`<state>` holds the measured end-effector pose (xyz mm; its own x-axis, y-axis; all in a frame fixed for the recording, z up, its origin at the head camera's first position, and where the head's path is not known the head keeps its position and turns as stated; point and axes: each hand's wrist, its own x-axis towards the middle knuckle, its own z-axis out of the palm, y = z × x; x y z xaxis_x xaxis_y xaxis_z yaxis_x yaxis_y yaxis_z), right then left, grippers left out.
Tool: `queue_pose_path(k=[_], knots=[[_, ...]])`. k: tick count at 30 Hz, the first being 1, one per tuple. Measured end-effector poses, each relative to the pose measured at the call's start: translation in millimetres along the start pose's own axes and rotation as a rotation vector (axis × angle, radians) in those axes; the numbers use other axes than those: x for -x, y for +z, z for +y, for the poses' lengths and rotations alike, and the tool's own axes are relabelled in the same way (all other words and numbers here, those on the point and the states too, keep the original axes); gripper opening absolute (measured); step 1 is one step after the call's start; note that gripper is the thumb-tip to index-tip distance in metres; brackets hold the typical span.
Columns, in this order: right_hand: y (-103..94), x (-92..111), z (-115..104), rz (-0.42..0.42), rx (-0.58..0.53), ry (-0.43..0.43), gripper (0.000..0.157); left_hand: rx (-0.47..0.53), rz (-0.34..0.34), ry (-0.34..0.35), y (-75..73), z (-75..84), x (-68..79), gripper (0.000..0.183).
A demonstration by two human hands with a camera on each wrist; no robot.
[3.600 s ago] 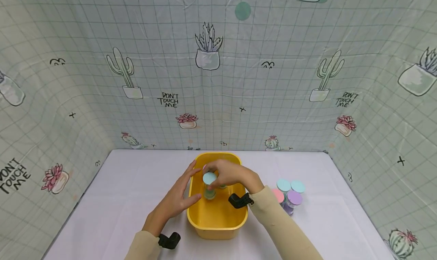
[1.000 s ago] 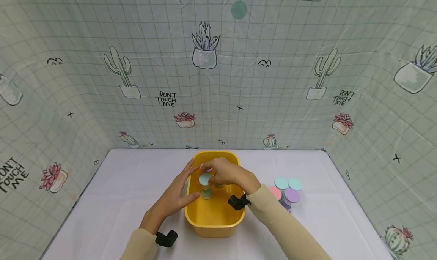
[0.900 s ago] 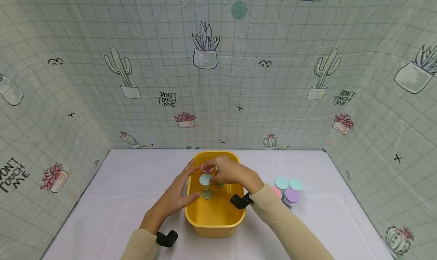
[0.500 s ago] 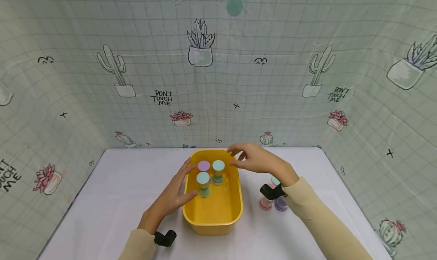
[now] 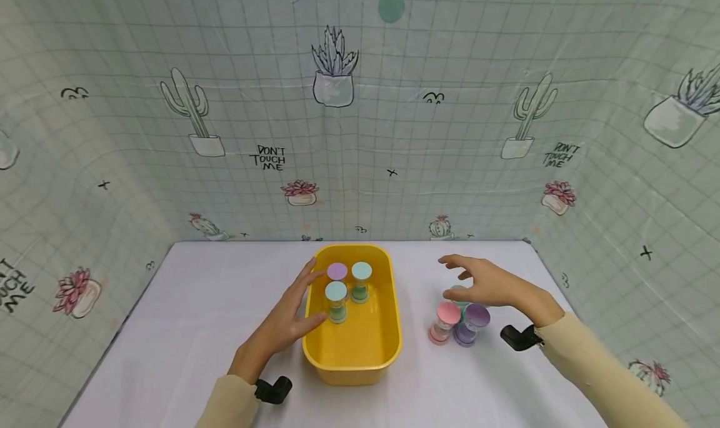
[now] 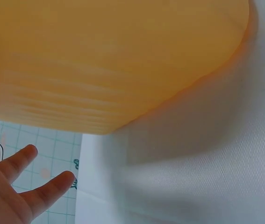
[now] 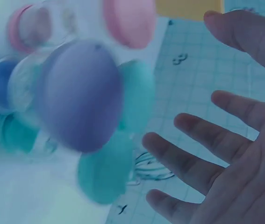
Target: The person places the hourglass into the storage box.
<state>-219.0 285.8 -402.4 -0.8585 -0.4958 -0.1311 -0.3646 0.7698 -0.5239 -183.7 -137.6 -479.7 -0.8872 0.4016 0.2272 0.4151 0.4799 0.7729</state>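
A yellow plastic tub (image 5: 353, 370) holds three upright sand timers: one with a lilac cap (image 5: 337, 271) and two teal-capped ones, a rear timer (image 5: 362, 270) and a front timer (image 5: 336, 292). My left hand (image 5: 283, 323) lies along the tub's left side, fingers spread at the rim; the left wrist view shows the tub's outer wall (image 6: 123, 60). Over the group on the right, my right hand (image 5: 490, 283) hovers with fingers apart, holding nothing. Below it stand a pink sand timer (image 5: 448, 314), a purple sand timer (image 5: 477, 316) and teal ones, mostly hidden in the head view.
A white cloth (image 5: 225, 303) covers the table. Behind and at both sides hangs a grid-patterned curtain (image 5: 360, 134) printed with cacti. Each wrist wears a black camera mount, the left mount (image 5: 274, 390) close to the tub's front left corner.
My right hand has let go of the front teal-capped sand timer inside the tub. It has moved right, out over the group of timers. My left hand stays at the tub's side.
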Motion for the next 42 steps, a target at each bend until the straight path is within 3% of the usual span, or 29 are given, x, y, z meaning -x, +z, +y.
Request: queue_pose_path(k=[9,18,27,42], knots=[[4.0,33.8,29.2,-0.003,0.001,0.027,0.074,-0.002,-0.001,-0.015,0.8,0.5,0.1,0.078],[4.2,54.8,51.7,-0.041,-0.137,0.04,0.069,-0.012,0.001,-0.029,0.5,1.2,1.2,0.079],[10.0,53.7,63.0,-0.043,-0.212,-0.013,0.069,-0.016,0.006,-0.028,1.0,1.6,1.0,0.078],[13.8,42.6,66.6,-0.006,-0.138,-0.126,0.053,-0.006,0.008,-0.005,0.8,1.2,1.1,0.076]])
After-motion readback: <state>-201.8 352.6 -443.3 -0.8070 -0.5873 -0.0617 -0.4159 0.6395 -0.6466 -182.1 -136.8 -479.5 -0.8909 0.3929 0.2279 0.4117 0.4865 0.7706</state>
